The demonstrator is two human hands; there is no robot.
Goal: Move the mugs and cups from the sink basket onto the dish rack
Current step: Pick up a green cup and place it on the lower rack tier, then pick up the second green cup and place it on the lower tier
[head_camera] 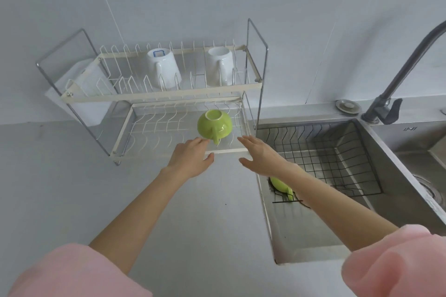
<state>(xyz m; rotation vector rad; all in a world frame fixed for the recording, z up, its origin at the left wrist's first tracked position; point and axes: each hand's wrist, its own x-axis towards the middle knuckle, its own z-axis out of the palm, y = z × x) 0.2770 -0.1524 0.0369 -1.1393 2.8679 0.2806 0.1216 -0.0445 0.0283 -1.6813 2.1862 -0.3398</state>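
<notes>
A green cup sits upside down on the lower tier of the two-tier dish rack, handle toward me. Two white mugs stand upside down on the upper tier. My left hand is open just in front of and below the green cup, fingertips near its handle. My right hand is open to the cup's right, over the rack's front corner. A second green cup lies in the black wire sink basket, partly hidden by my right forearm.
The steel sink holds the basket at right. A dark faucet arches over its back corner, beside a round sink plug. A white plastic holder hangs on the rack's left end. Grey counter lies in front.
</notes>
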